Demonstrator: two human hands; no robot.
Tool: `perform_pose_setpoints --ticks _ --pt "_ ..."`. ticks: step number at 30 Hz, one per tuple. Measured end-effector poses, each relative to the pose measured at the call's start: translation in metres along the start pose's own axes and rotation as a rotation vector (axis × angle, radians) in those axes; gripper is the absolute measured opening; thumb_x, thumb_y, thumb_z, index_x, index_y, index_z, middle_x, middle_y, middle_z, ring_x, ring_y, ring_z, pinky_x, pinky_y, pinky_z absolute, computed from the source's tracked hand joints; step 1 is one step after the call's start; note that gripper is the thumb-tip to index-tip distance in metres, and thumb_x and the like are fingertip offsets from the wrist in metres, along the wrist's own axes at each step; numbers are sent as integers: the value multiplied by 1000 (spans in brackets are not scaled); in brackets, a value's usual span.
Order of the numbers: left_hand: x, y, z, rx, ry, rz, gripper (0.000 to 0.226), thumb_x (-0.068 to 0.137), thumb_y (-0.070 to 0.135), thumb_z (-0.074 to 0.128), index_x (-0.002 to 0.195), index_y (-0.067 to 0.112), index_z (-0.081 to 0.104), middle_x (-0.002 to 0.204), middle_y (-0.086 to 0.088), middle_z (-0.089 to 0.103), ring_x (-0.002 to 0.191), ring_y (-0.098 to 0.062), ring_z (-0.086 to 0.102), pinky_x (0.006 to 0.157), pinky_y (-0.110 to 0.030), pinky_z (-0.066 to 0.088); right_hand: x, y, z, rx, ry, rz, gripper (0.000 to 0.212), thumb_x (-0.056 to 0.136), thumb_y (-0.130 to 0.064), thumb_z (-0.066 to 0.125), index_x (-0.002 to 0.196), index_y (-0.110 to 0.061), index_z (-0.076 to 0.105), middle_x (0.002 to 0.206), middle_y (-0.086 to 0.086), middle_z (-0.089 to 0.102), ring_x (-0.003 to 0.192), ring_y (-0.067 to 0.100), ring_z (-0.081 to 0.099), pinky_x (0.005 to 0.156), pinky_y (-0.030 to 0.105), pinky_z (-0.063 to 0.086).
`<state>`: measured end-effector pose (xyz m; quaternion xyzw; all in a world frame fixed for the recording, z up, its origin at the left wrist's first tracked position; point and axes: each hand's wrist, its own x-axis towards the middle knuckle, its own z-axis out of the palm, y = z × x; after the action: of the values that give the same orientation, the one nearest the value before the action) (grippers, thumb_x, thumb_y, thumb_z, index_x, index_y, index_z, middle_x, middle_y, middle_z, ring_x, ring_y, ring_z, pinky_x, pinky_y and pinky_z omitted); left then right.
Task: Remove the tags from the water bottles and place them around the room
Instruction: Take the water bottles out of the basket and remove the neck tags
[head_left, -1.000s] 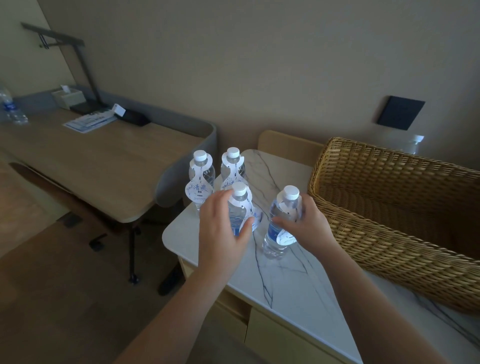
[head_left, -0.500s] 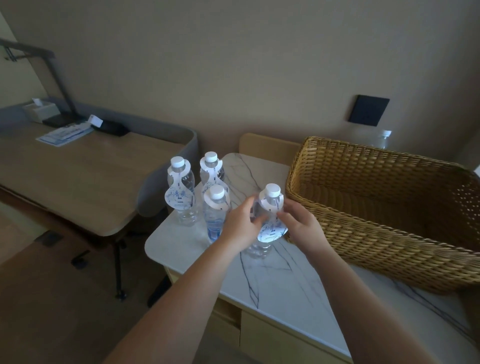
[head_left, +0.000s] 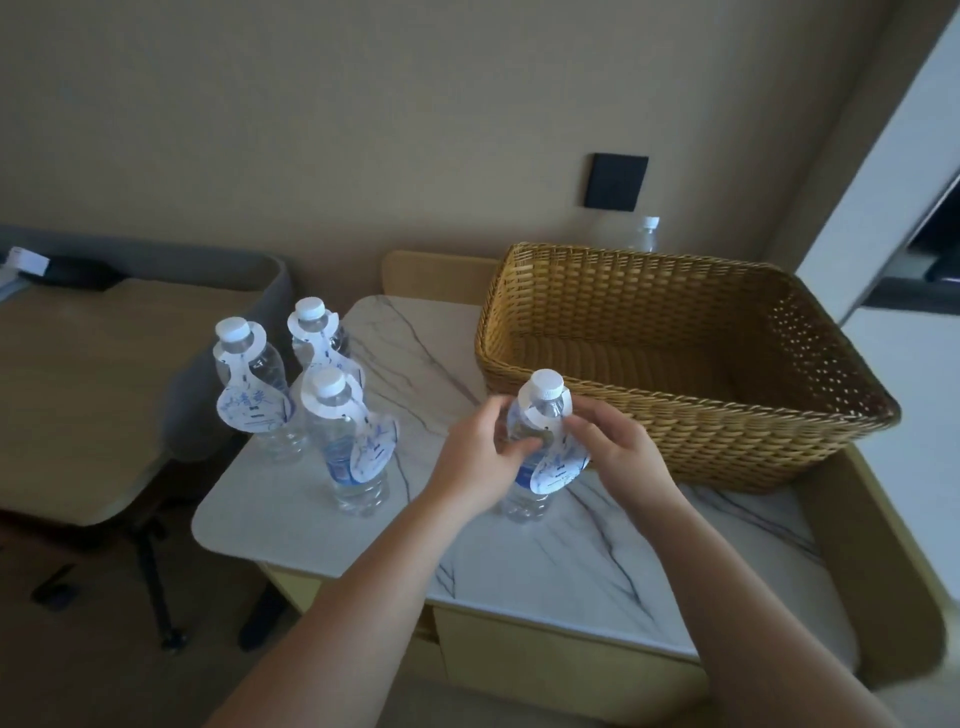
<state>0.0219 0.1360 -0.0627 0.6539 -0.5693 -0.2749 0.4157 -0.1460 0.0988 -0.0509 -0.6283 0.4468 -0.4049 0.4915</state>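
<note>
on marble tabletop, nearest: left hand and right hand pinch paper tag hung on neck of front bottle, bottle upright just before wicker basket. left of hands, three tagged bottles cluster upright. beyond basket, another bottle by wall.

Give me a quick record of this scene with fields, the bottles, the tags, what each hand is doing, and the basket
surface: marble table
bottles on table: four, all upright with white caps
bottle being handled: front right bottle, tag on its neck
left hand: grips that bottle's body
right hand: pinches the tag
other bottles: three grouped at left, each tagged
tags removed: none visible
basket: wicker, on the table behind the hands, nothing visible inside
extra: another bottle behind the basket
</note>
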Motion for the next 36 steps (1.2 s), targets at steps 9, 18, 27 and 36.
perform_pose_setpoints --ticks 9,18,27,36 --pt "-10 29 43 119 -68 108 44 79 51 67 116 37 48 95 15 65 87 -10 65 72 -32 51 -29 9 -51 60 51 19 26 97 -35 51 115 -25 67 109 -6 71 106 11 64 91 32 49" --pt "-11 30 45 110 -62 168 48 79 46 69 118 31 45 98 14 62 91 -11 66 78 -37 54 -50 41 -56 317 97 189 11 92 -10 59 98 -7 67 94 7 73 91 23 66 86 37 53" --pt "-7 25 39 -58 -121 84 63 70 51 76 119 28 44 103 24 57 95 14 54 84 -34 54 -45 9 -63 490 10 66 9 83 -18 63 86 -17 71 89 5 70 81 15 66 70 28 55" --pt "-8 27 45 -185 -99 150 55 71 32 83 117 34 54 109 23 63 100 8 58 85 -36 54 -30 -16 -63 488 23 33 8 81 -20 63 82 -22 72 86 0 70 78 13 65 67 27 54"
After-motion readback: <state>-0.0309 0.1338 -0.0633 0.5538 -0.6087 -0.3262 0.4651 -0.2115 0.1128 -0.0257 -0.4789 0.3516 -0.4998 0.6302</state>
